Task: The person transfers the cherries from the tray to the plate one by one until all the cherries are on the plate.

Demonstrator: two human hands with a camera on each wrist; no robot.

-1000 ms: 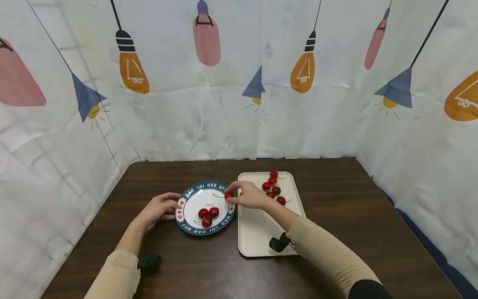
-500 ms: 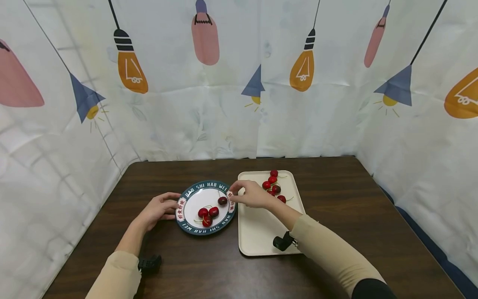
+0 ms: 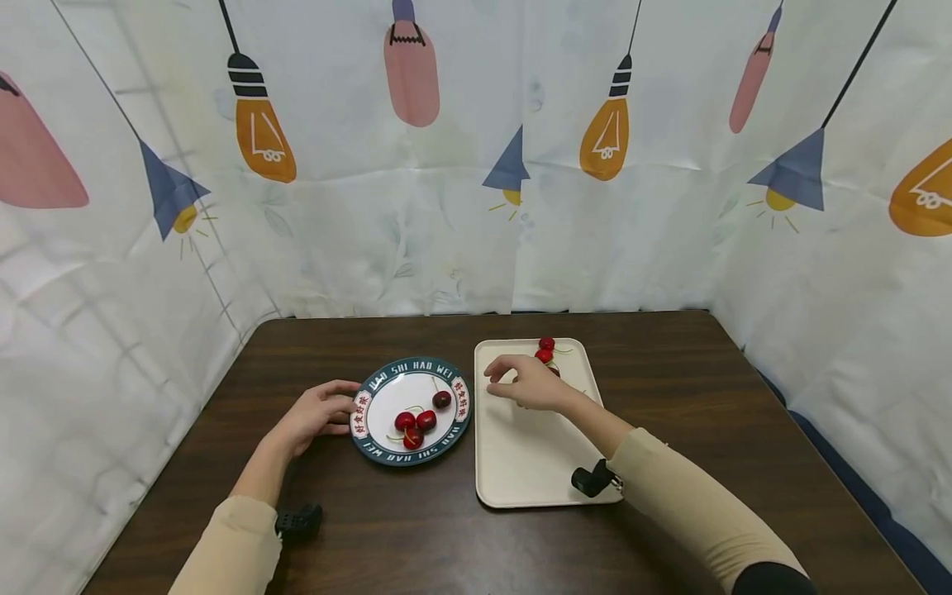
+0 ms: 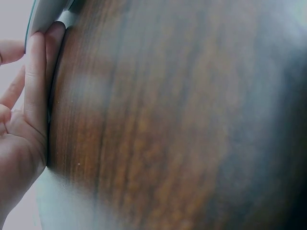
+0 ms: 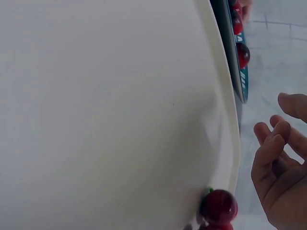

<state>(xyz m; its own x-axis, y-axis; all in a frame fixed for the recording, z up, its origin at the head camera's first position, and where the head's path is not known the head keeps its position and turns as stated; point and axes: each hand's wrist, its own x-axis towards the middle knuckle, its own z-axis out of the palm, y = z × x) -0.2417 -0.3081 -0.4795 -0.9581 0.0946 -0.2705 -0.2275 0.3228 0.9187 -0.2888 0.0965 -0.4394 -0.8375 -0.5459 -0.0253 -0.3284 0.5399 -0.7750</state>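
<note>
My left hand is at the left rim of a round plate with a dark green lettered border. In the left wrist view its fingers are fairly straight, with tips touching the plate's edge low by the table. Three red cherries lie clustered on the plate, and a darker cherry sits apart toward its right side. Over the cream rectangular tray hovers my right hand, thumb and fingers apart, holding nothing. Cherries lie at the tray's far end, some hidden behind that hand.
Plate and tray stand side by side on a dark wooden table, a narrow gap between them. White patterned curtains hang behind the table and on both sides. Each wrist wears a black camera.
My right hand has let go of the darker cherry on the plate, then moved right to above the tray. The left hand has stayed at the plate's rim.
</note>
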